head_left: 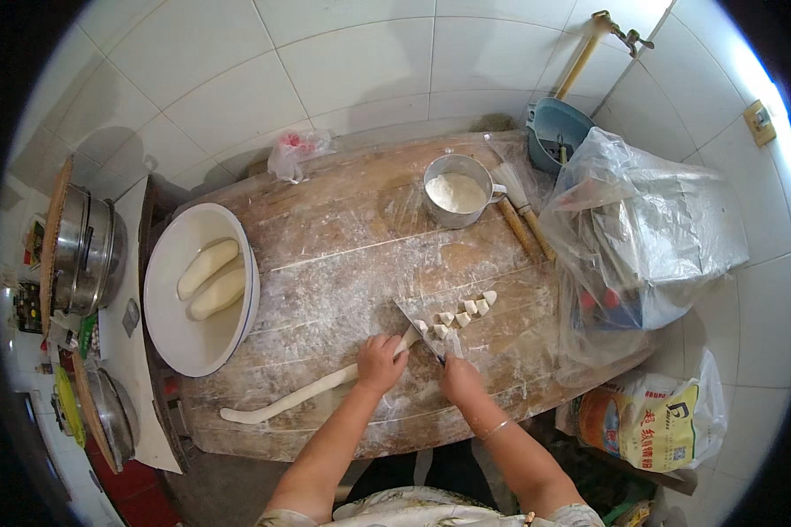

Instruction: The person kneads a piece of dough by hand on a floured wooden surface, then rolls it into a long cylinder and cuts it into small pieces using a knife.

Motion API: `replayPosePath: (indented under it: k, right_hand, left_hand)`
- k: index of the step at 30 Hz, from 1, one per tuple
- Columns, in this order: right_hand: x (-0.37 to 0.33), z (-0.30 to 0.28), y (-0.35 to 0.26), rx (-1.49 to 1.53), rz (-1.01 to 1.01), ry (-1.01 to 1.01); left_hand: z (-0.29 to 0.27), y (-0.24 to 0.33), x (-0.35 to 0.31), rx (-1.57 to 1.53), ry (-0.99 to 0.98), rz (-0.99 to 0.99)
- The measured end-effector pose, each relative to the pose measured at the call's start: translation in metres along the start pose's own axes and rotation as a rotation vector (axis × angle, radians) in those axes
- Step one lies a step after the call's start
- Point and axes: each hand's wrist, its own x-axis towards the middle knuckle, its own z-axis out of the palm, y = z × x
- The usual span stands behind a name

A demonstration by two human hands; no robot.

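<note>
A long dough rope lies slantwise on the floured wooden board. Fingers of my left hand are closed over the rope close to its right end. My right hand grips a knife, whose blade stands at the rope's cut end; its handle is mostly hidden in my fist. Just right of the blade, several small cut dough pieces sit in two short rows.
A white basin with two dough logs stands at left. Toward the back are a metal mug of flour and wooden sticks. A plastic-covered box occupies the right side, with a printed sack below it.
</note>
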Motion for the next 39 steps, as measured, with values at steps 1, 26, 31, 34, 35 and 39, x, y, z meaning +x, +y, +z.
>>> replayPosePath:
  k: [1, 26, 31, 34, 35, 39]
  right_hand:
    - [0.005, 0.001, -0.003, -0.011, 0.014, -0.012]
    - [-0.006, 0.007, -0.009, 0.139, -0.075, 0.022]
    - [-0.028, -0.016, -0.018, 0.095, -0.113, -0.058]
    - [-0.034, -0.017, -0.022, 0.014, -0.121, -0.114]
    - [-0.031, -0.008, -0.017, -0.006, -0.112, -0.112]
    - [-0.017, -0.001, -0.036, -0.056, -0.048, -0.095]
  left_hand:
    - [-0.004, -0.001, -0.004, 0.000, -0.010, 0.013]
    - [-0.017, -0.012, -0.020, 0.015, 0.015, -0.104]
    - [-0.015, -0.025, -0.018, 0.037, -0.011, -0.090]
    - [-0.010, -0.029, -0.020, 0.008, -0.002, -0.124]
    - [-0.008, -0.029, -0.022, 0.008, 0.005, -0.115]
    - [-0.016, -0.028, -0.025, 0.034, 0.048, -0.056]
